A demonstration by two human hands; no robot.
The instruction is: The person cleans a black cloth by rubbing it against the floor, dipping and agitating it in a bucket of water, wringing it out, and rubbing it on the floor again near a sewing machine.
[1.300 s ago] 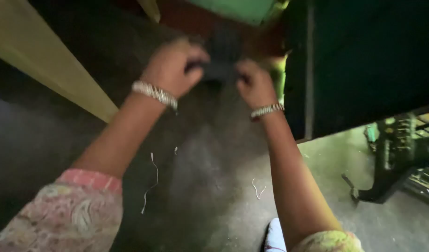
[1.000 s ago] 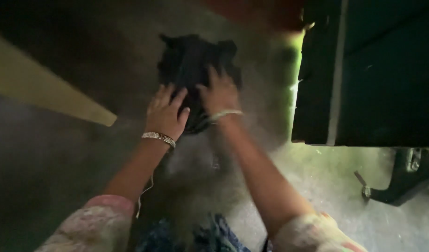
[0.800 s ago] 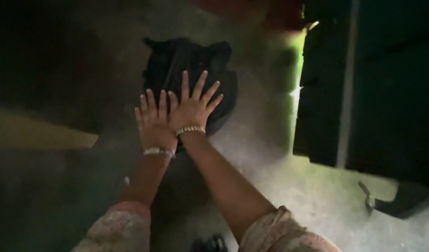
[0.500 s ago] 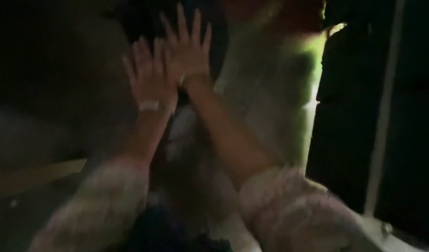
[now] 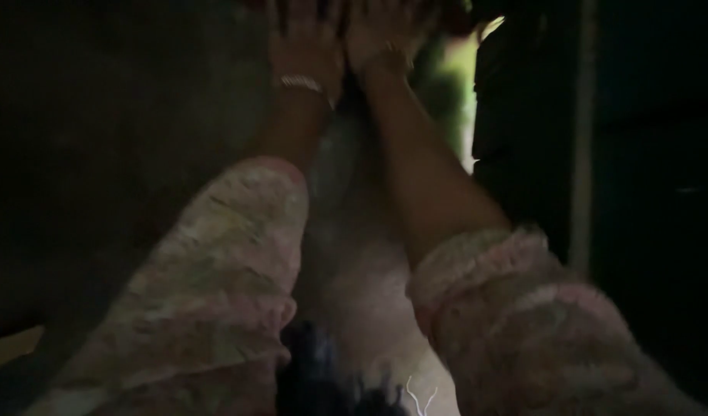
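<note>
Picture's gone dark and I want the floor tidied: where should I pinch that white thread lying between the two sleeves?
Pinch the white thread at its upper forked ends, coming straight down from above. It seems to lie flat on the pale floor, so probably only a fingertip pinch will do. Blur hides its full run.

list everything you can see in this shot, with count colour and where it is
floor: 1, grey, pale strip between the arms, dark elsewhere
dark panel: 1, near black, right side, upright
pale upright strip: 1, greyish, on that panel
bright gap: 1, greenish, top centre right, beside the panel
loose threads: a few, white, bottom centre on the floor
dark patterned cloth: 1, dark, bottom centre; too blurred to tell more
bracelet: 1, silvery, left wrist
sleeves: 2, pale pink patterned, lower frame
left hand: flat, top centre, cut off
right hand: flat, beside it
</note>
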